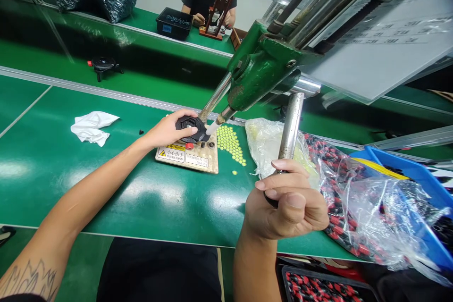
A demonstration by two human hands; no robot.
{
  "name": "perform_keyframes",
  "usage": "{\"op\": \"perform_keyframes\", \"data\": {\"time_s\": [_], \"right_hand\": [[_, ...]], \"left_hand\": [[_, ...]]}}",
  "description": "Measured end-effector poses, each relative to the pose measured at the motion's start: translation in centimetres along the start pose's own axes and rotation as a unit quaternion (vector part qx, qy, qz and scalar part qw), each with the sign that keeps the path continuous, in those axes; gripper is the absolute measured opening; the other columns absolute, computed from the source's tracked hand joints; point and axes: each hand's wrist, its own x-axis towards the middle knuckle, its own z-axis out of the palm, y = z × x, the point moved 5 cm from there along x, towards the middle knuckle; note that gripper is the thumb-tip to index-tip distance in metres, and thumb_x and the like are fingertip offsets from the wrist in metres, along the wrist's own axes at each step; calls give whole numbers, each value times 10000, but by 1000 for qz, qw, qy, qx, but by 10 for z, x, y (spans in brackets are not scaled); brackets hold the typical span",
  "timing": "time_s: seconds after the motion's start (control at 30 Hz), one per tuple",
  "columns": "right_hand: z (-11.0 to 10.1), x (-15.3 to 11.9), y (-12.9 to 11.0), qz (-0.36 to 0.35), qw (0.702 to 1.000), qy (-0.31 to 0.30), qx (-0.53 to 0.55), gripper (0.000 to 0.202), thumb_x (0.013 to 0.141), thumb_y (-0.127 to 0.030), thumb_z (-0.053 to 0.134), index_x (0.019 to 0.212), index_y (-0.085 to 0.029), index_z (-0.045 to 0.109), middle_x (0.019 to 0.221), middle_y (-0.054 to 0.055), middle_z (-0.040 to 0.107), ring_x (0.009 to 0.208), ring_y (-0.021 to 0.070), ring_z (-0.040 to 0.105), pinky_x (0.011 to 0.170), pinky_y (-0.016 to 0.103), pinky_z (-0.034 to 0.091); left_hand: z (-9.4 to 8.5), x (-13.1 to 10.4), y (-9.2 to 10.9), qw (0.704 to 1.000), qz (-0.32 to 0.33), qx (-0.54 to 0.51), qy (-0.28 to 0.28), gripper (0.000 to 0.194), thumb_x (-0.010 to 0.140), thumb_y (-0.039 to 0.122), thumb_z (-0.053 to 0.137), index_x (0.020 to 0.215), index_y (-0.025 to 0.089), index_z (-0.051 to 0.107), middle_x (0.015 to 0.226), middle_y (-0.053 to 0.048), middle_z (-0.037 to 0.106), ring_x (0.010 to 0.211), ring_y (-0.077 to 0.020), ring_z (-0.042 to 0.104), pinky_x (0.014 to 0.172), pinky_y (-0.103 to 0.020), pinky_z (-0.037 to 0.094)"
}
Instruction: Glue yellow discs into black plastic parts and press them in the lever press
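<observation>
My left hand is closed on a black plastic part with a small red knob, holding it on the base plate of a green hand press. The white tip of the press ram comes down at the right end of that part; I cannot tell whether they touch. My right hand is wrapped round the lower end of the metal press lever, which slants down toward me. Just right of the base plate lie many small yellow-green discs.
A clear plastic bag lies beyond the discs. Bagged red-and-black parts and a blue bin fill the right side. A white cloth lies left. Across the bench, a person sits behind a small red-brown fixture.
</observation>
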Motion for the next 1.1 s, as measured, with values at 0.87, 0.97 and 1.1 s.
{"op": "perform_keyframes", "data": {"time_s": [0.87,0.97,1.1], "right_hand": [[1,0,-1,-5,1000,-7,-3,444,1021,-262,629,615,-198,461,499,-102,410,407,76,423,735,362,517],[0,-2,-1,-17,1000,-5,-17,441,1026,-273,631,621,-200,470,508,-97,398,434,84,434,735,360,515],[0,-4,-1,-12,999,-7,-41,444,1023,-305,634,618,-207,483,514,-90,387,467,104,447,765,387,510]], "left_hand": [[0,0,3,1000,-10,-10,-8,520,870,444,754,1318,194,671,1363,-89,728,1253,-289,686,1135,-422,514],[0,0,4,1000,-10,-12,-8,527,870,448,755,1314,179,667,1357,-103,727,1246,-291,688,1122,-423,521],[1,0,3,1000,-13,-18,-9,557,856,453,762,1326,170,664,1365,-116,721,1254,-298,681,1127,-431,519]]}}
